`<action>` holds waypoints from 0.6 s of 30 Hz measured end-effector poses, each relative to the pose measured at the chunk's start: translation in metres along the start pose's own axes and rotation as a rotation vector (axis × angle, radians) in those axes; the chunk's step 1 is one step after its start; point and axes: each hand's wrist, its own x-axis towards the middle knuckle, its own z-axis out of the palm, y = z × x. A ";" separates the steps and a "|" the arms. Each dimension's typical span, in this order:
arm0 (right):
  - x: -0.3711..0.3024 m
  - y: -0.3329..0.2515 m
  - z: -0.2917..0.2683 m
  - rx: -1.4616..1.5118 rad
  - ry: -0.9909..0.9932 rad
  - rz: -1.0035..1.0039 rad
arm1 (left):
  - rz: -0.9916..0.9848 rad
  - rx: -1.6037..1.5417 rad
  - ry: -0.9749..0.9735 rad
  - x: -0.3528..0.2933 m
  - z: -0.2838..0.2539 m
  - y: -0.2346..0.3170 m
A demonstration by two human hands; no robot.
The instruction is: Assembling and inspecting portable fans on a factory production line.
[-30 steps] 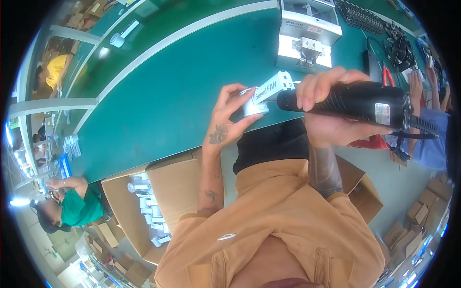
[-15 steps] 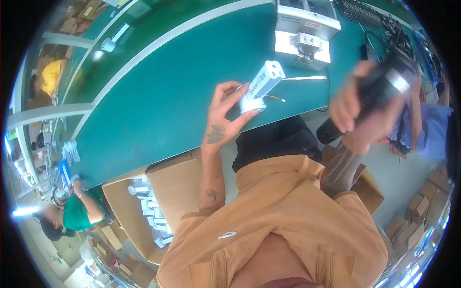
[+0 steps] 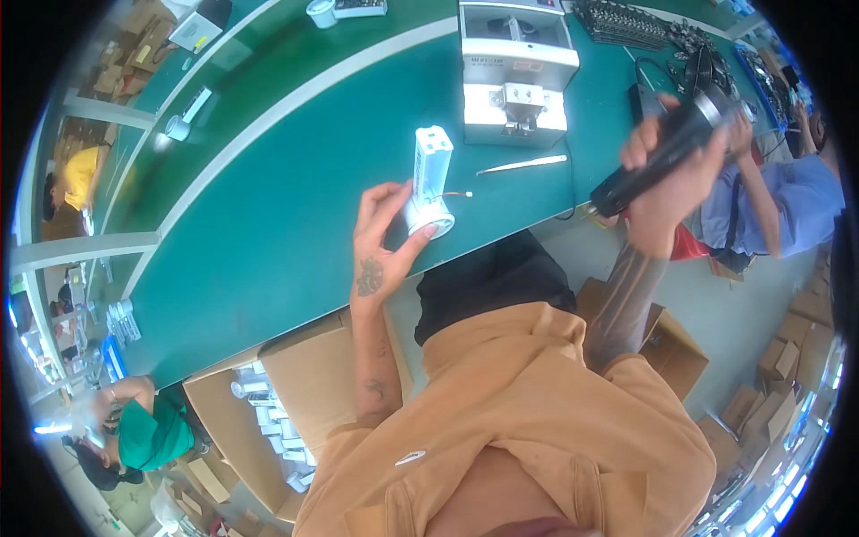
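My left hand (image 3: 380, 242) is closed around the round base of a white plastic housing (image 3: 431, 166), which stands on the green bench with its long boxy part pointing up. A thin wire with a small connector (image 3: 468, 194) sticks out from the housing's right side. In my right hand (image 3: 676, 170) is a black cylindrical electric screwdriver (image 3: 649, 167), held tilted above the bench's front edge with its tip pointing down and left. The screwdriver is apart from the housing. Slim pale tweezers (image 3: 523, 165) lie on the bench between the two hands.
A white bench machine (image 3: 516, 67) with a metal fixture stands at the back. Dark parts (image 3: 626, 22) are piled at the far right. An open carton (image 3: 313, 367) of similar white housings sits below the bench at left. Co-workers are at right (image 3: 769, 206) and left (image 3: 152, 434).
My view has shifted, so the bench things appear further left or lower. The housing now stands more upright in my left hand. My right hand still holds the screwdriver, now less blurred.
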 end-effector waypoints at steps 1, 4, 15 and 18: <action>0.017 -0.012 -0.005 -0.092 0.045 0.057 | 0.023 -0.014 -0.023 0.006 0.006 0.001; 0.077 0.022 -0.018 -0.211 -0.014 0.247 | -0.002 0.000 -0.077 0.000 -0.002 -0.002; -0.011 -0.015 0.040 -0.740 -0.350 0.052 | -0.086 -0.153 -0.187 0.007 -0.011 0.032; -0.036 0.000 0.077 -0.790 -0.625 0.071 | -0.048 -0.209 -0.278 0.018 -0.019 0.045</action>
